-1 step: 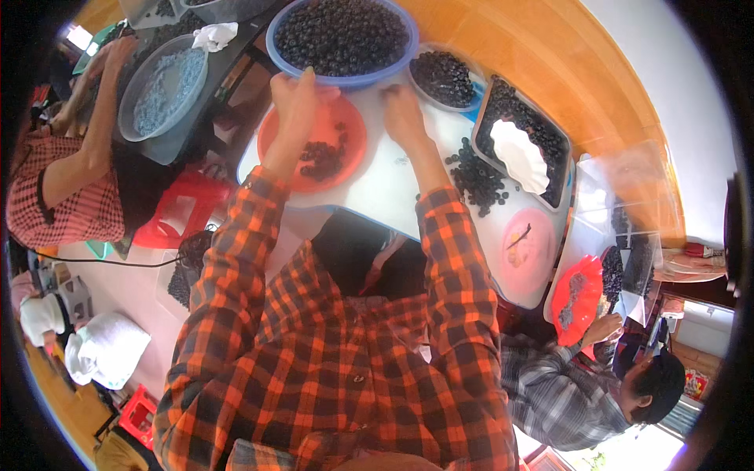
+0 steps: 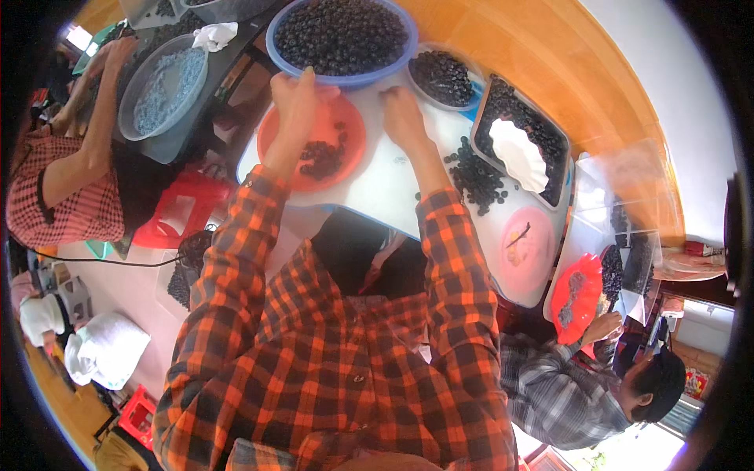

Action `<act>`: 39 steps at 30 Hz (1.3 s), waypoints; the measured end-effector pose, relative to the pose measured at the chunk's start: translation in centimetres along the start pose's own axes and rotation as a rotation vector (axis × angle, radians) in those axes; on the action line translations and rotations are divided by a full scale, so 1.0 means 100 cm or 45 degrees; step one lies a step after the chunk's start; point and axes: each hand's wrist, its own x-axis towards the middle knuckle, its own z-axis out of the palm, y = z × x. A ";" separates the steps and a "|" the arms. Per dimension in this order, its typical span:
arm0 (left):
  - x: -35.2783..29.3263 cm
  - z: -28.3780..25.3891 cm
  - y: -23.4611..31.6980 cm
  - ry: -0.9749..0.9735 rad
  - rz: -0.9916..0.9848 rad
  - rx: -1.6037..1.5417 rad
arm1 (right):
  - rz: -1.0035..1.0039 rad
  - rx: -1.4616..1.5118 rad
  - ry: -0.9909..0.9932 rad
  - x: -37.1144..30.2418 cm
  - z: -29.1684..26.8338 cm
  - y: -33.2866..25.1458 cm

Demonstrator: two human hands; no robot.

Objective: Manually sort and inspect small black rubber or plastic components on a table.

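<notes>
The white table [image 2: 381, 188] carries a blue basin [image 2: 353, 81] at twelve o'clock, an orange basin [image 2: 355, 141] at eleven. My left hand [image 2: 294, 106] is over the orange one; my right hand [image 2: 402, 118], fingers curled, is at twelve — whether either grips anything, I cannot tell. Small black pieces [image 2: 342, 39] crowd the blue basin — fewer in the orange, some loose at two.

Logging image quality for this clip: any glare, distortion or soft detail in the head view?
Head view: fisheye curves the wooden panelling into an arc; head view, lower right: bright light burns out to white; head view, upper middle: fingertip detail on the left hand and right hand looks soft.
</notes>
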 end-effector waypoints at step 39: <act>-0.138 0.046 -0.114 -0.680 0.942 0.970 | 0.626 0.073 0.639 -0.148 -0.103 -0.024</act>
